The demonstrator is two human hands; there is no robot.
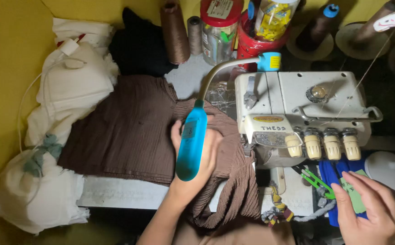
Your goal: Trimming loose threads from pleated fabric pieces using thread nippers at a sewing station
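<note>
**Textures all over this sewing corner**

The brown cloth is finely ribbed and matt, kind of crinkly where it bunches up. The lamp head is glossy blue plastic on a smooth metal gooseneck. The machine body is cream painted metal, slightly shiny — its tension knobs look like yellowed plastic. White cloth bundles are soft and dull. The thread cone is fuzzy, matt brown — the snips are bright green plastic.
</note>
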